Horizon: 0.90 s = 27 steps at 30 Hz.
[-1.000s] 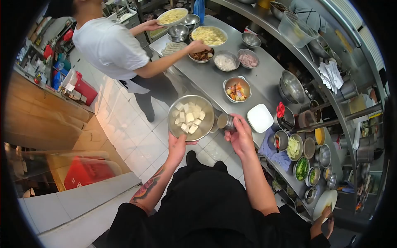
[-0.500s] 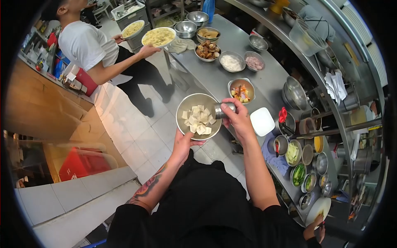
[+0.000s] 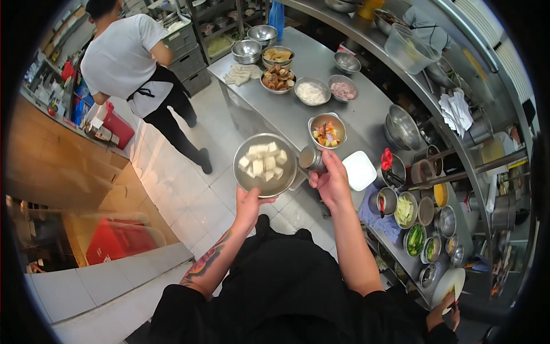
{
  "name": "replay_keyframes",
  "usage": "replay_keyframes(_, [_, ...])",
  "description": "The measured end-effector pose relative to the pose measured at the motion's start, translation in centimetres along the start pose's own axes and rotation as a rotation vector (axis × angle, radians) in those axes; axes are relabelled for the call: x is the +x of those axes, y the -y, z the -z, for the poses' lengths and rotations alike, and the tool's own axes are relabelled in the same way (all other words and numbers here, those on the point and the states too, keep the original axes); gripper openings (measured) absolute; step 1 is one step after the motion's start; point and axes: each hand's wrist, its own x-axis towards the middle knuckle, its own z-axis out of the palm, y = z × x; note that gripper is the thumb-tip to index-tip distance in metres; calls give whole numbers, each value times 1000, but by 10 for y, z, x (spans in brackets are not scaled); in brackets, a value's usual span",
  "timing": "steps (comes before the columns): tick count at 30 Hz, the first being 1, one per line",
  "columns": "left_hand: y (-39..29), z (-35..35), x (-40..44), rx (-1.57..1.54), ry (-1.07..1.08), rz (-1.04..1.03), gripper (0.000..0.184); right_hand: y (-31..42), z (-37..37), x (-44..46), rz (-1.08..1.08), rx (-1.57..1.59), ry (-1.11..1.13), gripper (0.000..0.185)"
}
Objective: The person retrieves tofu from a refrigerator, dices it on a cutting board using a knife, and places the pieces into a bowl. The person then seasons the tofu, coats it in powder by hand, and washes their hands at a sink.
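Observation:
My left hand (image 3: 251, 207) grips a round metal bowl (image 3: 239, 178) by its near rim, thumb over the edge. Inside lies a heap of white tofu-like cubes (image 3: 262, 161). Just right of the bowl, my right hand (image 3: 332, 180) is closed around a small metal shaker (image 3: 312, 159), tilted so its greyish top faces the bowl. A gap shows between shaker and rim. Whether anything falls from the shaker cannot be made out.
A steel table (image 3: 366, 94) ahead bears bowls of food, including a bowl of colourful chunks (image 3: 326, 132), and a white square dish (image 3: 360, 171). Small ingredient bowls stand to the right. A person in a white shirt (image 3: 123, 54) stands at left; another person's hand (image 3: 444, 309) shows lower right.
The bowl has shifted slightly left and the cubes in it have moved about. The shaker now sits clear of the rim. The white-shirted person has turned away; the two noodle-filled plates are out of sight.

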Motion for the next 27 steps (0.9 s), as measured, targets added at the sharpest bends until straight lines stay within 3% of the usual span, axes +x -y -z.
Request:
replay_keyframes(5, [8, 18, -6, -89, -33, 249, 54, -18, 15, -9, -26, -56, -42, 35])
replay_keyframes(11, [16, 8, 0, 27, 19, -39, 54, -11, 13, -8, 6, -60, -46, 34])
replay_keyframes(14, [11, 1, 1, -10, 34, 83, 54, -6, 0, 9, 192, -79, -213, 33])
replay_keyframes(17, [13, -1, 1, 3, 62, 131, 54, -5, -18, 22, 77, -349, -96, 34])
replay_keyframes(22, [-4, -13, -5, -15, 103, 103, 52, -8, -37, 23, 50, -459, 24, 34])
replay_keyframes(27, [-3, -12, -10, 2, 96, 108, 50, 2, -36, 26, 37, -436, -61, 35])
